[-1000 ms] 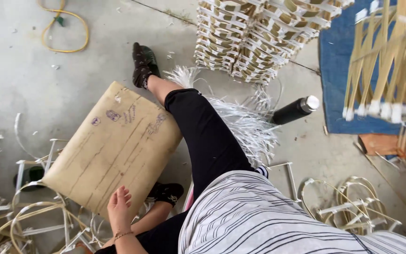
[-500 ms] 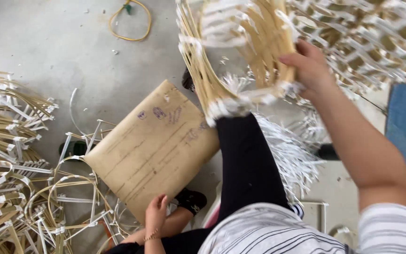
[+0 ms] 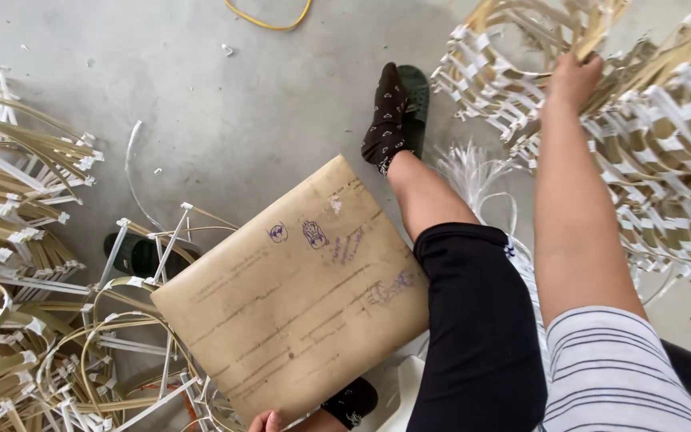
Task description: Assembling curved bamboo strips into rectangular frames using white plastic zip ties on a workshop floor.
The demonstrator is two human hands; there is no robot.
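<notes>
Gripping bamboo frame (image 3: pixel 549 36), right hand (image 3: pixel 573 80)

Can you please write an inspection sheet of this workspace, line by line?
Surface: grey concrete floor, with small white scraps.
Job's things: stack of cane frames bound with white strips; tan board with pen doodles lying by the knee.
Clutter: loose frames piled left; white strip bundle; dark slipper under the frames.
Grip: right hand closed on a frame of the stack; left hand at the board's lower edge, mostly out of view.
Cables: yellow loop on the floor, top.
Surroundings: nothing seen.
</notes>
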